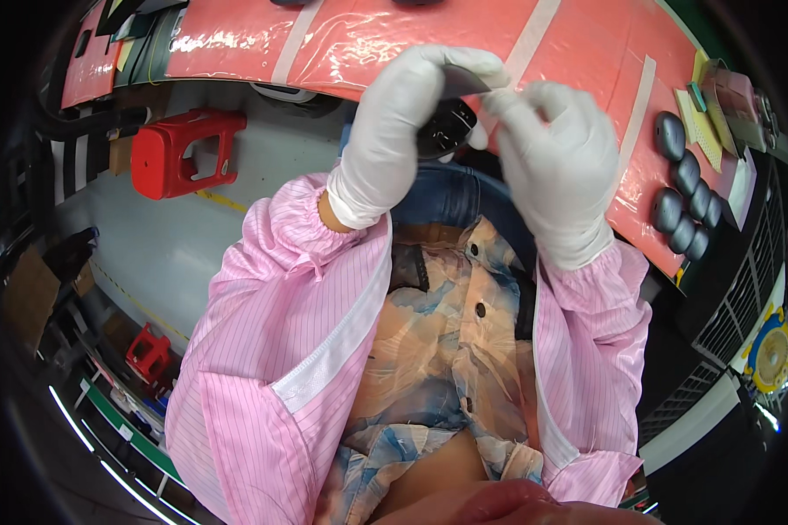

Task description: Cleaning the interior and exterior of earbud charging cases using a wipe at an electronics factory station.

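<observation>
My left hand (392, 127), in a white glove, is closed round a dark piece (449, 129) that looks like a computer mouse. Glossy black shows on its lower part, with small pale marks. A grey, tapering edge (464, 81) sticks out between thumb and fingers, pointing right. My right hand (562, 157), gloved too, is raised close beside that edge with its fingertips pinched together. Whatever lies in this pinch is too small or too hidden to make out. Both hands are above the near edge of the red-covered table (376, 44).
Several dark grey computer mice (670, 136) lie grouped on the table's right side. Beyond them are yellow sheets (705, 131) and a pink container (734, 92). A black wire rack (744, 280) stands at the right. On the floor to the left is a red stool (184, 153).
</observation>
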